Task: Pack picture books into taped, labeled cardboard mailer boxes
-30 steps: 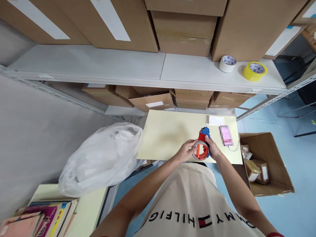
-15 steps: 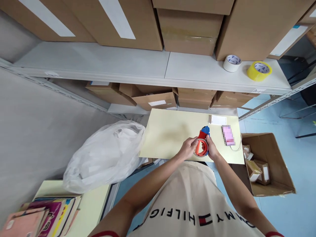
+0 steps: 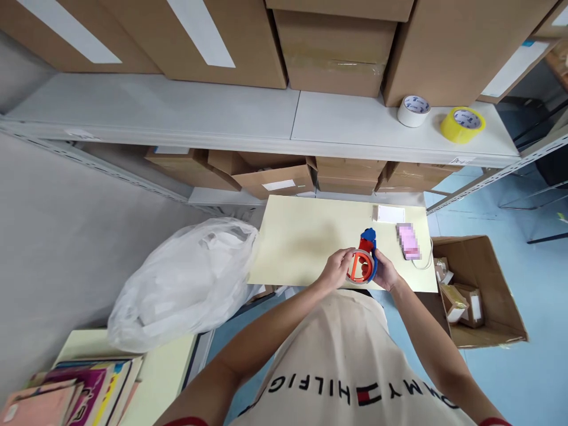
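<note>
A red and blue tape dispenser, its blue head pointing away from me, is held between both hands over the front edge of the pale yellow tabletop. My left hand grips the left side, around the ring where a roll of tape sits. On the other side, my right hand is closed on the blue frame; some of its fingers show through the ring. To the right lies a phone with a blurred pink screen, a white cable beside it. A small white stack of cards or labels is behind the phone.
A white tape roll and a yellow tape roll stand on the grey shelf under large cartons. Right of the table is an open carton holding small boxes. A filled white plastic bag and books are left.
The tape dispenser has turned slightly in my hands, its ring and blue side frame now facing me more. My right hand has shifted a little outward along its side.
</note>
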{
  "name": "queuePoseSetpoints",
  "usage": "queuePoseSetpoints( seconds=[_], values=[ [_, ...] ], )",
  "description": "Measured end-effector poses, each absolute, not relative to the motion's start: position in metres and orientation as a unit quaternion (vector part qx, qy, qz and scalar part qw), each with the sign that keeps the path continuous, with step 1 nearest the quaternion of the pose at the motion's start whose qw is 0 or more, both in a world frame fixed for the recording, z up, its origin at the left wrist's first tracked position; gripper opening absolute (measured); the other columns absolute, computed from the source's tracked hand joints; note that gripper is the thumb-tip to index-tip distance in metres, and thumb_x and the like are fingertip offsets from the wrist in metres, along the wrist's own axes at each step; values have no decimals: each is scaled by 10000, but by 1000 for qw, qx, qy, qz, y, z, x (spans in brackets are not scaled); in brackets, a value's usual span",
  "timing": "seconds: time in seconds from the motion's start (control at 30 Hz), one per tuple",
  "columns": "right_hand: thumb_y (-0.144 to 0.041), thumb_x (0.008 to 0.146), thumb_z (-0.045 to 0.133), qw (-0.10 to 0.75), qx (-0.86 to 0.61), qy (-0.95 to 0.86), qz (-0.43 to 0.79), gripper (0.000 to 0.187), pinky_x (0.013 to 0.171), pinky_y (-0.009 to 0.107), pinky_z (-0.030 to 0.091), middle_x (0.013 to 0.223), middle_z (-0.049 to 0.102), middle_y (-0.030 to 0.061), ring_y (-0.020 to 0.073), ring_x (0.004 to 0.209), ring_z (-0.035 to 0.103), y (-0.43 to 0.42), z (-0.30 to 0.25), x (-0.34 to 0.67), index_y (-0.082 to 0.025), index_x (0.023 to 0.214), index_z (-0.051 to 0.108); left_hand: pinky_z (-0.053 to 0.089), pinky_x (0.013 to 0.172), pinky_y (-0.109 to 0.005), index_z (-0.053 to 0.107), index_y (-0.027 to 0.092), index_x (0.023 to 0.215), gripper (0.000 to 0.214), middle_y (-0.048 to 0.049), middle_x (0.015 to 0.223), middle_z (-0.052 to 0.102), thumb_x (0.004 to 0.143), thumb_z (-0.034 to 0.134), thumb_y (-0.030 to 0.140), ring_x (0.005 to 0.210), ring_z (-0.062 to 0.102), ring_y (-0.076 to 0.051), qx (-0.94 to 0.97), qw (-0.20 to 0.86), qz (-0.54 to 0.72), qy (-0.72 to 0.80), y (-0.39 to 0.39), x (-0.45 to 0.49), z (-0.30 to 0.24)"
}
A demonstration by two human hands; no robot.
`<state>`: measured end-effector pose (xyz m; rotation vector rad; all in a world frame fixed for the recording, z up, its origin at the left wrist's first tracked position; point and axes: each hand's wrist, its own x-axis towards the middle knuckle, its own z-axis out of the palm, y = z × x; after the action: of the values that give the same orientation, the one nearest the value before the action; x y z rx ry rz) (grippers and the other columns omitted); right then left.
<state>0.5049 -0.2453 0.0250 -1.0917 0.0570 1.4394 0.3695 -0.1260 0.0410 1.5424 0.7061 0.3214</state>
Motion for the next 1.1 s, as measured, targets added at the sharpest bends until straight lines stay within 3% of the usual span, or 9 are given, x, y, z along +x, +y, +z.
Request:
queuePoseSetpoints(
  seconds=[0.13,0.33,0.5,0.7,0.8,0.87,0.97,1.1],
  values=[
    [-585,808,589,646,-422,32,635,430,839,431,551,972,758,64,265,952,708,-253,22,503,-242,1062,643,521,916,-338,670,173,1163,548,-112,1169,705,926,427,603,1068,655,-233,641,692,139,302,-125,367,39],
    [-328,704,766,658,-407,5,633,224,784,383,548,782,742,11,204,732,700,-262,10,491,-237,870,648,507,949,-342,647,158,1182,591,-131,1190,696,903,444,638,1096,644,-234,618,700,173,313,-118,365,42],
    [-343,670,819,668,-427,-27,608,230,724,349,531,696,702,2,180,654,650,-259,8,493,-231,801,666,485,996,-342,648,160,1185,547,-117,1225,688,925,436,591,1128,633,-229,619,696,177,317,-118,364,49],
    [-345,634,866,654,-475,-42,587,286,657,300,523,712,694,13,146,620,610,-260,11,498,-210,818,694,532,899,-343,657,160,1186,479,-104,1140,714,948,420,500,1009,668,-224,676,640,167,326,-120,364,60],
    [-319,646,846,659,-501,-32,560,239,645,301,534,690,686,-1,144,610,604,-261,10,498,-222,798,690,505,955,-355,658,180,1188,421,-102,1172,694,959,417,438,1066,648,-227,719,600,185,299,-122,362,66],
    [-293,646,830,660,-511,-23,550,204,643,304,546,681,685,-10,143,611,606,-261,11,499,-228,782,692,526,903,-349,649,183,1204,420,-105,1139,695,967,405,429,971,669,-212,729,593,191,283,-123,361,69],
    [-250,633,812,652,-524,-32,547,183,661,314,554,682,687,-13,144,629,615,-260,13,502,-226,778,705,549,687,-299,620,161,1241,469,-95,1001,699,982,364,457,654,630,-139,709,620,179,285,-118,359,69],
    [-220,614,790,652,-531,-49,538,157,700,356,537,652,672,-21,143,604,588,-254,16,507,-226,738,695,537,626,-263,622,161,1228,501,-82,993,682,943,447,534,610,601,-103,673,656,182,289,-107,362,66]
  ],
)
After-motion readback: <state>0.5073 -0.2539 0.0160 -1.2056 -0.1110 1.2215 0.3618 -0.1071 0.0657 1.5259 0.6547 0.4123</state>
